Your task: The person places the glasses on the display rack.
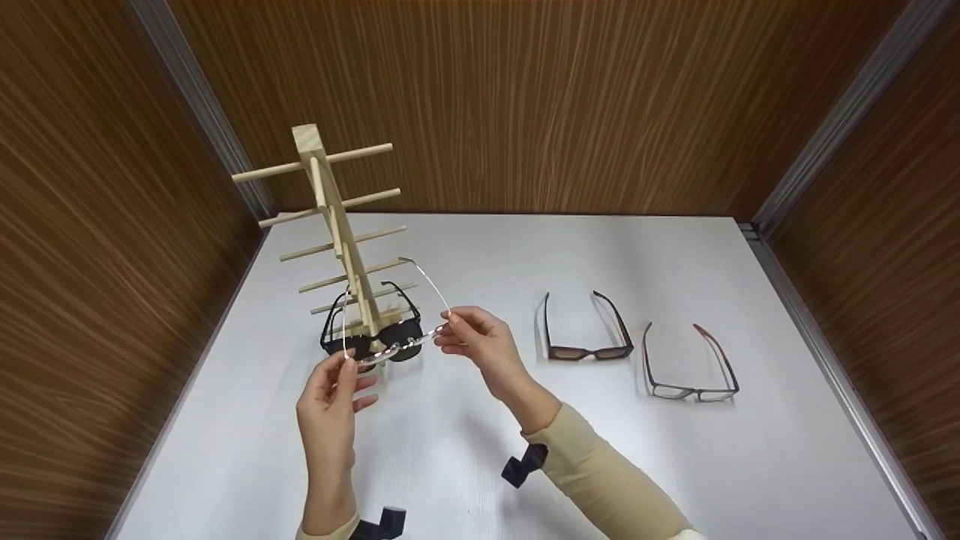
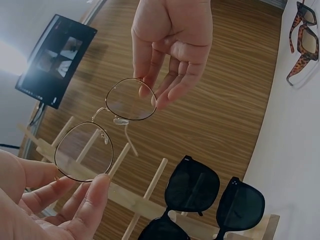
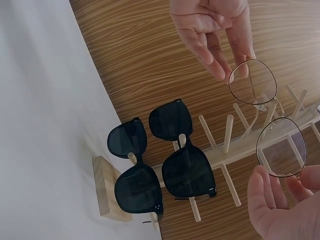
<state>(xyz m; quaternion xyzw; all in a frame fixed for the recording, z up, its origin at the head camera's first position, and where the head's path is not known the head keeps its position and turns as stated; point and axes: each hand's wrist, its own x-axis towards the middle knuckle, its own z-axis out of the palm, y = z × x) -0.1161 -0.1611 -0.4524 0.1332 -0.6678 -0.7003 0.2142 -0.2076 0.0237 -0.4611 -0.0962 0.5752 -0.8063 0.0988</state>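
Thin wire-rimmed eyeglasses (image 2: 131, 100) with clear round lenses are held in the air, temples unfolded and pointing towards the wooden display rack (image 1: 341, 232). My left hand (image 1: 330, 397) pinches one end of the frame where the temple meets the rim. At the opposite end, thumb and fingers of my right hand (image 1: 487, 352) pinch the other hinge. Behind the eyeglasses, two pairs of black sunglasses (image 3: 188, 171) hang one above the other on the rack's lowest pegs. The pegs above them are bare.
On the white table (image 1: 465, 465) to the right lie tortoiseshell sunglasses (image 1: 589, 352) and, beside them, eyeglasses with reddish temples (image 1: 694, 391), both unfolded. Wood-grain panels (image 1: 525, 105) enclose the back and sides. A screen (image 2: 57, 60) shows in the left wrist view.
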